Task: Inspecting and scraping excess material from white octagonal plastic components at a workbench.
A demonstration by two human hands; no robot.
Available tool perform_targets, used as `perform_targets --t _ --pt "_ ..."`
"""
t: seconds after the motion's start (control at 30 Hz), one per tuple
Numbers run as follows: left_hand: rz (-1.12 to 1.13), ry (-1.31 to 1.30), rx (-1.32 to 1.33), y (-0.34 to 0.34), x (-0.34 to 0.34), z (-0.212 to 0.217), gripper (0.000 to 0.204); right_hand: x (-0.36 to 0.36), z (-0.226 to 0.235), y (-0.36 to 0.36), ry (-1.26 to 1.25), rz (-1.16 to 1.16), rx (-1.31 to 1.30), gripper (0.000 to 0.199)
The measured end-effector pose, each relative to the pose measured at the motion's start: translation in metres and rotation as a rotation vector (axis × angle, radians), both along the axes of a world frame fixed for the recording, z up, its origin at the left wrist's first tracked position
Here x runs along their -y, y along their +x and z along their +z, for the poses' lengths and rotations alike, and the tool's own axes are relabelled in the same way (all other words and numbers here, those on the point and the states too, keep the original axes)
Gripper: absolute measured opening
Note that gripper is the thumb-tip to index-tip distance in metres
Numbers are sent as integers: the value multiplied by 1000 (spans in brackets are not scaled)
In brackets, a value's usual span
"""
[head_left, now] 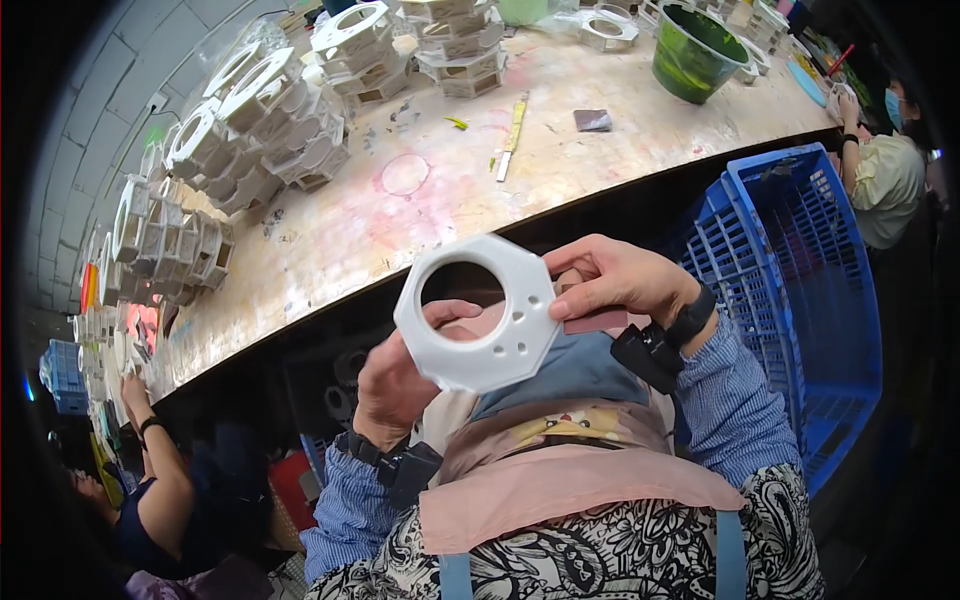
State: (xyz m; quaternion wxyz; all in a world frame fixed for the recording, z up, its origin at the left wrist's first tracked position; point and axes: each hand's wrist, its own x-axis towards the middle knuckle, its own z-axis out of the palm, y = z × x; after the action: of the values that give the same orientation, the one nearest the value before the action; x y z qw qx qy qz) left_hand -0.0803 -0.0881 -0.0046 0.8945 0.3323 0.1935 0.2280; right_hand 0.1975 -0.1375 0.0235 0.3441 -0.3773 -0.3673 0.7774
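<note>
A white octagonal part point(418, 352) with one large round opening and several small holes is held up in front of my lap. My left hand point(385, 385) is closed on its left side, fingers showing through the round opening. At the part's right edge is my right hand point(630, 280), its thumb and fingers pinched together. A reddish-brown piece of sandpaper point(598, 321) sticks out below those fingers. How much of it lies between the fingers and the part is hidden.
On the worktable point(450, 150) are stacks of white octagonal parts point(255, 130), a yellow-handled knife point(512, 135), a dark square of sandpaper point(592, 120) and a green-stained bucket point(700, 50). A blue plastic crate point(800, 290) stands at my right. Co-workers sit at both sides.
</note>
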Motion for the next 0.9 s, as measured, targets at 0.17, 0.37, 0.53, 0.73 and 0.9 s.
perform_targets --t 0.17,0.37,0.53,0.73,0.9 --pt "-78 -81 -34 -9 2 -9 81 -8 14 2 4 167 121 48" --pt "-10 -103 -143 -9 11 -5 69 -12 9 1 -17 84 43 52" --pt "47 -101 -144 -2 19 -12 63 -3 -12 0 -49 9 -47 57" --pt "57 -111 -123 -1 23 -20 57 14 -7 -13 -19 -155 -79 50" --pt "49 -47 -150 0 25 -14 65 14 -3 -11 8 -124 -62 46"
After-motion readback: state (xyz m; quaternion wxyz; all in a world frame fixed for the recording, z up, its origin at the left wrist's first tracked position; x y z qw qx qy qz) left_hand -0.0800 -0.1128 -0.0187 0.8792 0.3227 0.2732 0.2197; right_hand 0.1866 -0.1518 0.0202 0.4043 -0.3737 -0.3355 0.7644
